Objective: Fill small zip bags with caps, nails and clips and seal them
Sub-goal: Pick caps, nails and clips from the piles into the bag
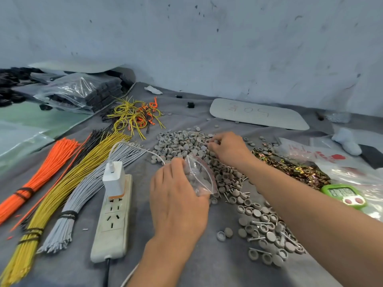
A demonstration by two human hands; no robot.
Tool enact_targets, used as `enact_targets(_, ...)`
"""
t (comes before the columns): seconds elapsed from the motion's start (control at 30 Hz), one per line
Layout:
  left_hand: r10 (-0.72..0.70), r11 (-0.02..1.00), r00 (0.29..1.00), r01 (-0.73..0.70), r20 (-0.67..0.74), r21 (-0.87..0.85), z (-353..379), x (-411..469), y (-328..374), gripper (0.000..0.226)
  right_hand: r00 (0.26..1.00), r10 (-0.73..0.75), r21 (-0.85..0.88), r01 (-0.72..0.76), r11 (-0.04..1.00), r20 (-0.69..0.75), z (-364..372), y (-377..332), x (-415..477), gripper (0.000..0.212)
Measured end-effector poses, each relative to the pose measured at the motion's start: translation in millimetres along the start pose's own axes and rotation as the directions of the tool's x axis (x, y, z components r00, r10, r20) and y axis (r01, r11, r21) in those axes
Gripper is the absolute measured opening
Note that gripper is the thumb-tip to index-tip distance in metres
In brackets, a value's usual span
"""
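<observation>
left hand (178, 195) grasps the bag (200, 176), mouth toward the caps (182, 145); right hand (228, 148) pinches caps just beyond the bag.

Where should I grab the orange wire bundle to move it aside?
Probably at the black tie near its near end, coming from above and closing across the orange wire bundle: the strands are bound together there, while the far end fans out loose.
</observation>
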State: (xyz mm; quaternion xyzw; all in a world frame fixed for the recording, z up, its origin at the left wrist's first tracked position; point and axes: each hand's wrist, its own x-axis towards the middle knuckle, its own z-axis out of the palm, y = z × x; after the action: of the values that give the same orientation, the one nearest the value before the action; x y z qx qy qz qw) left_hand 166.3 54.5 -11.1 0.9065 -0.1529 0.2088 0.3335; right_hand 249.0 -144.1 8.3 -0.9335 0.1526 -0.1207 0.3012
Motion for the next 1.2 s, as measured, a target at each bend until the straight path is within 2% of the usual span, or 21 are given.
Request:
enact_targets(0.07, 0.026, 0.999, 1.0, -0.027, 0.013, 0.026, 1.6, -0.4, 0.1, 0.059, 0.999, 0.04, 0.027, -0.041, 0.999, 0.027, -9.6, 8.3, -9.4, 0.018)
enact_targets(0.13, 0.069, 0.996, 0.997, -0.071, 0.039, 0.052, 4.0, -1.4, 0.3, 0.064, 0.996, 0.08, 0.1, -0.082, 0.992, 0.024, -18.6, 13.6, -19.3, 0.019)
enact_targets(0.23, 0.129, 0.988, 0.987, -0.135, 0.091, 0.072, 8.4, -3.9, 2.9, 0.054, 0.984, 0.173, 0.178, -0.165, 0.97, -0.029, -26.5, 19.3, -33.1, 0.027)
enact_targets(0.27, 0.14, 0.986, 0.985, -0.148, 0.1, 0.076, 10.0, -5.3, 3.8, 0.05, 0.969, 0.245, 0.289, -0.227, 0.93, -0.026, -28.6, 21.3, -39.9, 0.026)
enact_targets(0.3, 0.145, 0.985, 0.984, -0.154, 0.105, 0.084, 11.7, -7.0, 4.7, 0.049, 0.943, 0.333, 0.461, -0.302, 0.834, 0.015, -31.6, 23.8, -48.6, 0.024)
enact_targets(0.33, 0.142, 0.983, 0.984, -0.153, 0.108, 0.098, 13.4, -8.9, 5.6, 0.05, 0.905, 0.413, 0.655, -0.372, 0.658, 0.098, -35.5, 26.1, -60.0, 0.024)
enact_targets(0.37, 0.137, 0.982, 0.984, -0.15, 0.116, 0.115, 15.1, -11.1, 6.6, 0.052, 0.866, 0.455, 0.808, -0.415, 0.418, 0.209, -39.6, 29.0, -74.0, 0.024)
enact_targets(0.4, 0.136, 0.98, 0.982, -0.153, 0.127, 0.129, 16.8, -13.9, 8.0, 0.053, 0.834, 0.452, 0.885, -0.432, 0.174, 0.318, -43.8, 31.8, -90.5, 0.025)
enact_targets(0.43, 0.148, 0.977, 0.979, -0.167, 0.141, 0.136, 18.4, -16.8, 10.2, 0.053, 0.811, 0.425, 0.901, -0.433, -0.025, 0.402, -47.7, 34.8, -107.8, 0.027)
enact_targets(0.47, 0.172, 0.971, 0.973, -0.194, 0.157, 0.139, 20.0, -19.0, 12.8, 0.053, 0.798, 0.395, 0.89, -0.423, -0.174, 0.456, -50.7, 37.7, -125.0, 0.029)
enact_targets(0.53, 0.224, 0.957, 0.958, -0.252, 0.181, 0.146, 23.3, -22.2, 18.6, 0.059, 0.787, 0.351, 0.848, -0.382, -0.369, 0.507, -56.9, 40.8, -155.0, 0.033)
enact_targets(0.57, 0.246, 0.95, 0.952, -0.274, 0.181, 0.149, 24.9, -23.4, 21.4, 0.064, 0.792, 0.334, 0.831, -0.356, -0.428, 0.511, -60.3, 40.5, -166.2, 0.035)
enact_targets(0.63, 0.273, 0.942, 0.946, -0.299, 0.177, 0.149, 27.6, -25.0, 26.8, 0.065, 0.813, 0.305, 0.822, -0.326, -0.468, 0.496, -66.2, 39.5, -178.8, 0.041)
enact_targets(0.77, 0.291, 0.938, 0.941, -0.316, 0.175, 0.141, 32.4, -32.8, 30.3, 0.044, 0.853, 0.232, 0.811, -0.309, -0.497, 0.467, -70.6, 34.1, -188.1, 0.037)
enact_targets(0.87, 0.263, 0.945, 0.94, -0.296, 0.22, 0.136, 32.9, -38.1, 30.8, 0.045, 0.866, 0.245, 0.818, -0.268, -0.509, 0.436, -66.6, 40.2, -191.6, 0.043)
enact_targets(0.97, 0.236, 0.953, 0.939, -0.274, 0.252, 0.13, 33.2, -38.4, 34.8, 0.049, 0.864, 0.282, 0.858, -0.273, -0.434, 0.418, -69.5, 51.1, -188.6, 0.052)
enact_targets(1.1, 0.232, 0.958, 0.945, -0.262, 0.229, 0.112, 32.9, -33.9, 40.3, 0.047, 0.846, 0.299, 0.875, -0.331, -0.353, 0.441, -75.4, 60.6, -180.2, 0.038)
enact_targets(1.2, 0.228, 0.964, 0.951, -0.25, 0.208, 0.086, 34.3, -31.9, 42.7, 0.042, 0.835, 0.312, 0.879, -0.362, -0.309, 0.454, -71.2, 67.2, -175.8, 0.036)
